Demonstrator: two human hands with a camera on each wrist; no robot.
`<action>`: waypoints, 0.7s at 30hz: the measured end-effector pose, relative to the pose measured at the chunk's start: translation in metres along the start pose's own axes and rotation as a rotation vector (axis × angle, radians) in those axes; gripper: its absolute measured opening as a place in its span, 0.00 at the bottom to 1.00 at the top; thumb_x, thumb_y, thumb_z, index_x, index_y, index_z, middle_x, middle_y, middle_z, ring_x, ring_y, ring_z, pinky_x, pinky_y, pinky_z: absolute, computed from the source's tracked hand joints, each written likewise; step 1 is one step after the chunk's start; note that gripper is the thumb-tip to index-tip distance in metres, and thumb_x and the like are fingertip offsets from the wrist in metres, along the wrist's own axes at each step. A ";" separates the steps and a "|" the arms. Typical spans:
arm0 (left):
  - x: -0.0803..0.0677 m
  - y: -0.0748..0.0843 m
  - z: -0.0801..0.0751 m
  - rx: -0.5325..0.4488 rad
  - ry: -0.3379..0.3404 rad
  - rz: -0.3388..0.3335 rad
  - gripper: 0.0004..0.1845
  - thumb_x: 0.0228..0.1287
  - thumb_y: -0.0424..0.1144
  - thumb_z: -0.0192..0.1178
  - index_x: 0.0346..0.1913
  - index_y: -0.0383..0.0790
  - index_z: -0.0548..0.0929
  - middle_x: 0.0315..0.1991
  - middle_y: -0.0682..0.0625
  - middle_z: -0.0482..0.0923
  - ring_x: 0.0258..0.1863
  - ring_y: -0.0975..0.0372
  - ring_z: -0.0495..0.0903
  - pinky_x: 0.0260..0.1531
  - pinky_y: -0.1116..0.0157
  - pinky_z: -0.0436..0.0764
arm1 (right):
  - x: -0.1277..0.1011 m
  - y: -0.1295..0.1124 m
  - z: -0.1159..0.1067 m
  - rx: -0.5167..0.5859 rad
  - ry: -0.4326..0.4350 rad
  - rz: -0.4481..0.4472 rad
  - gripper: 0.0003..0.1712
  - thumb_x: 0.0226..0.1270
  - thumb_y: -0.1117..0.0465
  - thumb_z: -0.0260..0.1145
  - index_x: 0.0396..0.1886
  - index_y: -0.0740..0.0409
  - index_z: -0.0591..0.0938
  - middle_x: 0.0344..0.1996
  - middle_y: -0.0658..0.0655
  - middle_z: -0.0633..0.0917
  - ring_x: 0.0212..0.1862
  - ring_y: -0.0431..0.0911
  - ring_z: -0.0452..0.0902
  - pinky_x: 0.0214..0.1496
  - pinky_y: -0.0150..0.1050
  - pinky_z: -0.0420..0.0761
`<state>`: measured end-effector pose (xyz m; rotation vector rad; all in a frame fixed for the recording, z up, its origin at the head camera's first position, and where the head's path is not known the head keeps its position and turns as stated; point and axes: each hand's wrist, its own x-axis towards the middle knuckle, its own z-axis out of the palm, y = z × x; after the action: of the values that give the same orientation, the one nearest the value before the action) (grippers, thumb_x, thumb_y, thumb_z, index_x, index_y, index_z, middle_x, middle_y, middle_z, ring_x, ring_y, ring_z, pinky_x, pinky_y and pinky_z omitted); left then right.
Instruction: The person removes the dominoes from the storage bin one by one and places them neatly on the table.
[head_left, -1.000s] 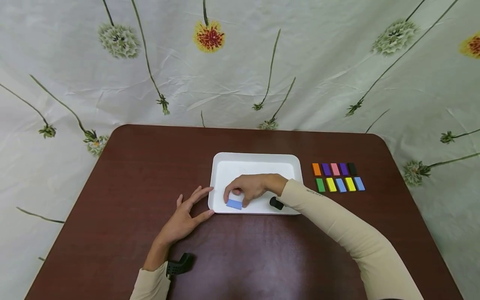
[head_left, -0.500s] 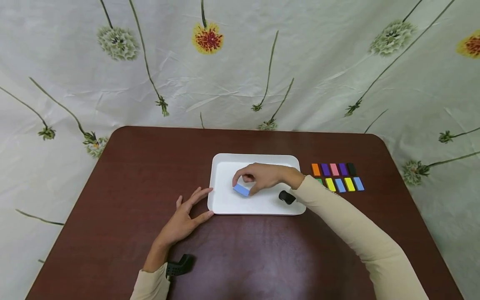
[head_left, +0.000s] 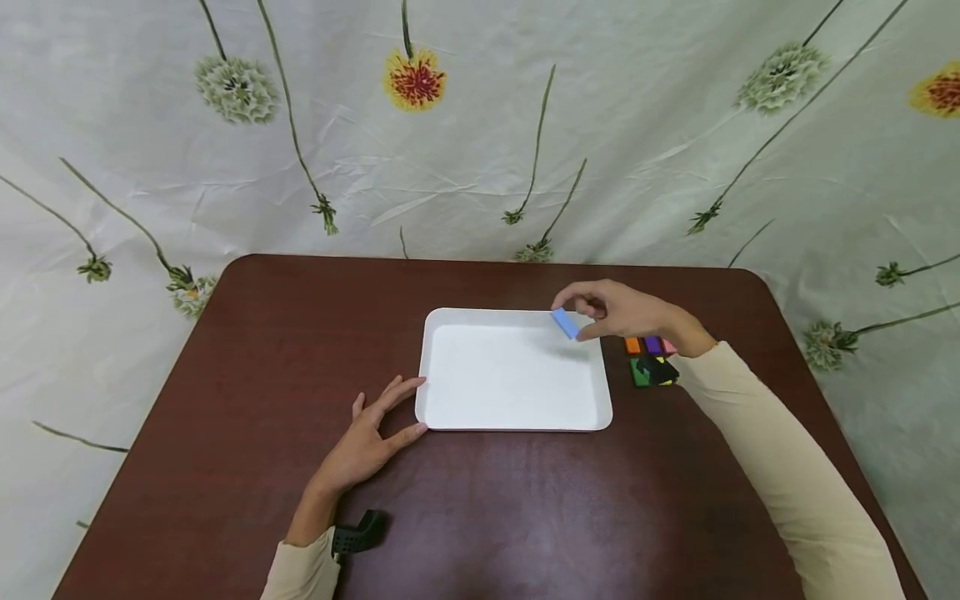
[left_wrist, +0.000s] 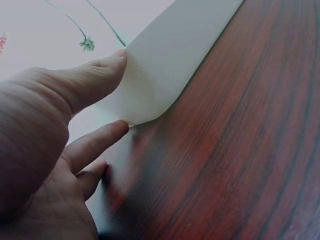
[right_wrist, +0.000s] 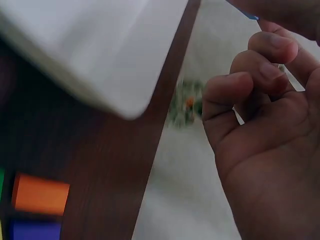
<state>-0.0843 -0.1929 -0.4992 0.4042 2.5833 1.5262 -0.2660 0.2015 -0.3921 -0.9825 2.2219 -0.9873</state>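
My right hand (head_left: 600,312) pinches a small light-blue block (head_left: 565,322) in the air above the far right corner of the white tray (head_left: 450,400). The right wrist view shows its curled fingers (right_wrist: 250,90), a sliver of the blue block (right_wrist: 252,16) and the tray corner (right_wrist: 130,95). My left hand (head_left: 371,433) lies flat on the brown table (head_left: 262,350), with thumb and forefinger against the tray's near left corner (left_wrist: 145,107). The tray holds nothing.
Coloured blocks lie in rows right of the tray, partly hidden by my right wrist: orange (head_left: 633,345), purple (head_left: 651,344), pink (head_left: 667,346) and green (head_left: 639,372). The orange block (right_wrist: 40,195) also shows below the right hand. A flowered cloth (head_left: 480,125) hangs behind the table.
My right hand lifted the blue block from the tray's near part and carried it up and right, to above the tray's far right corner. The left hand stayed put.
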 end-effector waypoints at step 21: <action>-0.001 -0.001 0.001 0.006 -0.013 -0.022 0.34 0.67 0.45 0.67 0.74 0.54 0.67 0.74 0.48 0.66 0.80 0.47 0.47 0.68 0.33 0.27 | -0.147 0.102 -0.049 -0.072 0.358 0.373 0.27 0.64 0.69 0.71 0.62 0.62 0.75 0.23 0.50 0.61 0.24 0.42 0.56 0.32 0.38 0.66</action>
<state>-0.0836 -0.1930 -0.5007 0.3831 2.5744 1.5042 -0.2521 0.3846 -0.4194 -0.4110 2.6218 -0.9705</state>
